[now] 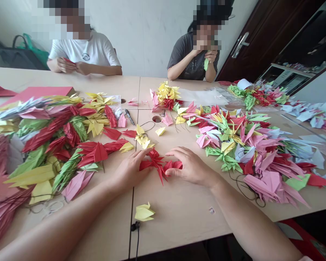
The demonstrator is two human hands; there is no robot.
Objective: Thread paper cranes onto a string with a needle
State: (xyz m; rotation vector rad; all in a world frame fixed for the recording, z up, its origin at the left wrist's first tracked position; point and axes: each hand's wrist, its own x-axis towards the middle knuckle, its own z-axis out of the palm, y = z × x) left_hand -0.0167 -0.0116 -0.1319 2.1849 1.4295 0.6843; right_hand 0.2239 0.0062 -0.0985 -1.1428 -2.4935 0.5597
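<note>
A small cluster of red origami cranes point(158, 165) lies on the light wooden table point(179, 214) right in front of me. My left hand point(130, 168) rests on the cluster's left side, its fingers stretched out over the paper. My right hand point(191, 166) lies against the right side, fingers curled down and pressing on a red crane. A single yellow folded crane point(144, 212) sits alone nearer the table's front edge.
Big heaps of folded cranes cover the left point(51, 137) and right point(250, 145) of the table. A pen point(129, 116) and a smaller yellow-pink pile point(165, 95) lie further back. Two people sit opposite, one point(84, 54) folding red paper, the other point(198, 58) holding green paper.
</note>
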